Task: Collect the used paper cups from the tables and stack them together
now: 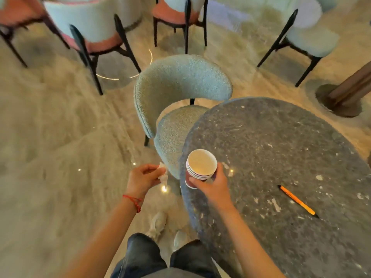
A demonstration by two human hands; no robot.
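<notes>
A stack of several red paper cups (200, 165) with white rims and a pale inside is tilted toward me at the left edge of the round dark stone table (281, 157). My right hand (212, 187) grips the stack from below and from the side. To the left, off the table and above the floor, my left hand (143, 178) is closed on a crumpled white tissue (163, 174). A red string bracelet sits on my left wrist.
An orange pen (297, 200) lies on the table to the right of the cups. A light blue upholstered chair (180, 87) is tucked against the table's far left edge. More chairs stand behind, and a brown table pedestal (345, 97) rises at the right.
</notes>
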